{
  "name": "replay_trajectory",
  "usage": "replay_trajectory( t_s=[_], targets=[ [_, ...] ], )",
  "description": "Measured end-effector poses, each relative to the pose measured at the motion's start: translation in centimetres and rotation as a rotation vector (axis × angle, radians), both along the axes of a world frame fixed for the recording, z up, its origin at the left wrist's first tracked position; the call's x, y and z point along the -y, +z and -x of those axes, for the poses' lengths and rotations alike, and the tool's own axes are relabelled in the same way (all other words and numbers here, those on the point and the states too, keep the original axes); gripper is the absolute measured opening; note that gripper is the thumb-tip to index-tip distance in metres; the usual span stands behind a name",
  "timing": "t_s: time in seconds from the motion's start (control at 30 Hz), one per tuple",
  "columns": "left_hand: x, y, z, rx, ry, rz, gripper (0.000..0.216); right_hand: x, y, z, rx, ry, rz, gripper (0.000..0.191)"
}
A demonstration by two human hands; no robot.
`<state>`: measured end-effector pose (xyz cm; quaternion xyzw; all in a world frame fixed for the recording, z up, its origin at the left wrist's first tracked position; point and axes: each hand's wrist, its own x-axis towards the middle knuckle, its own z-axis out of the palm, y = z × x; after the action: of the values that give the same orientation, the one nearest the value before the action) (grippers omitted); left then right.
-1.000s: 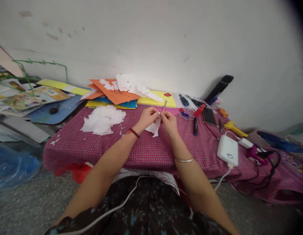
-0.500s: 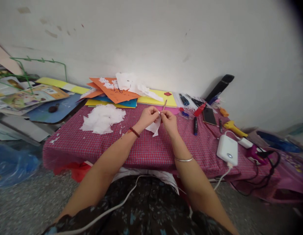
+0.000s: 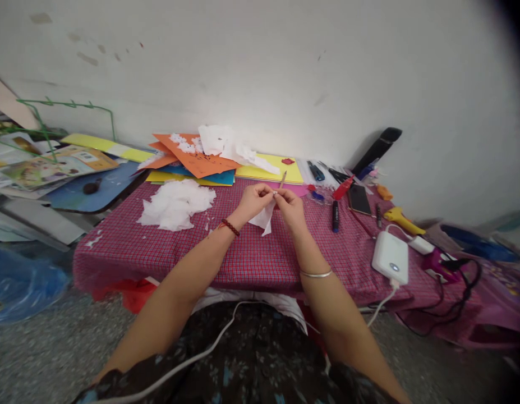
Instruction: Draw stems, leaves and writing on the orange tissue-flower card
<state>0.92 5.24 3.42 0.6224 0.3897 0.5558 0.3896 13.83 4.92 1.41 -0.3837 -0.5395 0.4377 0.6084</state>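
Paper (image 3: 263, 217), a small white piece, hangs between both hands over the middle of the checked cloth (image 3: 251, 258). Left hand (image 3: 254, 201) is closed narrow, its fingertips pinching the paper's top edge. Right hand (image 3: 290, 206) is closed too, pinching the same edge just beside the left fingertips; a thin stick (image 3: 282, 180) rises from that pinch, slanting toward the far wall, though which hand grips it cannot be told. Left of the hands, well apart, lies a heap of white scraps (image 3: 175, 205). Far behind it, coloured sheets (image 3: 201, 163) are stacked, orange on top, with more white bits on them. Right of the hands lie a black marker (image 3: 335, 216) and, farther, a phone (image 3: 359, 198). A white power bank (image 3: 391, 257) sits near the right edge of the cloth, its cable running off toward the near side.
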Motion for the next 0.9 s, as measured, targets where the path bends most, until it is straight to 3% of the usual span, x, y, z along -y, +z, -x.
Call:
replay_trajectory(
  t_s=[0.1, 0.33, 0.5, 0.67, 0.9],
  targets=[
    [0.2, 0.1, -0.1, -0.003, -0.015, 0.029, 0.006, 0.1, 0.1, 0.0, -0.038, -0.066, 0.057, 0.016],
    [0.1, 0.1, 0.4, 0.143, 0.011, 0.37, 0.015, 0.1, 0.9, -0.4, -0.226, -0.241, 0.269, 0.01],
    [-0.1, 0.4, 0.8, 0.219, -0.069, 0.497, 0.017, -0.1, 0.6, -0.7, -0.257, -0.207, 0.292, 0.013],
    [0.5, 0.7, 0.3, 0.292, -0.216, 0.626, 0.038, 0.1, 0.3, -0.3, -0.22, -0.143, 0.283, 0.01],
    [0.9, 0.7, -0.5, 0.272, -0.136, 0.58, 0.008, 0.4, 0.8, -0.1, -0.226, -0.111, 0.314, 0.008]
  ],
)
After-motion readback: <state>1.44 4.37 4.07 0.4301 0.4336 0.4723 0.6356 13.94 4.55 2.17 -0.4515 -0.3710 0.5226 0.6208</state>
